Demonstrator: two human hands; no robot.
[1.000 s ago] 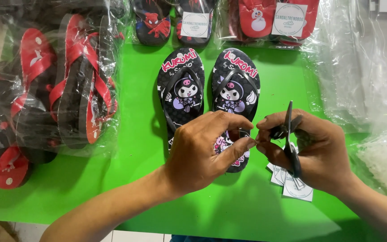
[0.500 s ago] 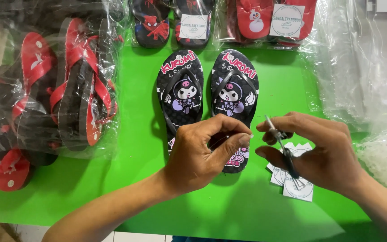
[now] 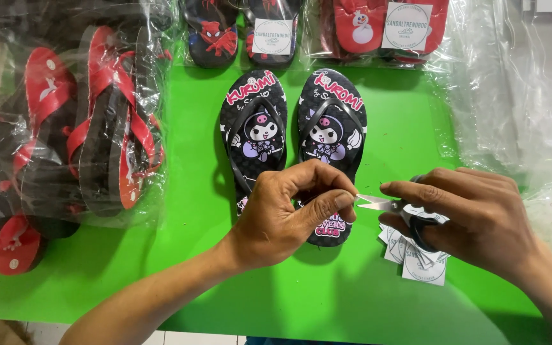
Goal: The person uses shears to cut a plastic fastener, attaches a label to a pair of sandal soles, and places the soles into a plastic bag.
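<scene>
A pair of black flip-flops with a cartoon figure lies side by side on the green table, the left sandal [image 3: 253, 128] next to the right sandal [image 3: 331, 121]. My left hand [image 3: 289, 214] hovers over their heel ends, thumb and forefinger pinched together; anything between them is too small to see. My right hand [image 3: 474, 217] grips small black-handled scissors [image 3: 378, 203], whose silver blades point left and almost touch my left fingertips. Under my right hand sits a small pile of white paper tags [image 3: 423, 265].
Red-and-black flip-flops in clear bags [image 3: 97, 128] fill the left side. More bagged sandals with round white labels lie along the back [image 3: 269, 32]. Empty clear plastic bags [image 3: 519, 96] are heaped on the right. The green table [image 3: 193, 268] ends near the bottom edge.
My right hand has dropped and turned the scissors from upright to pointing left at my left fingertips. My left hand has stayed over the sandal heels, still pinched.
</scene>
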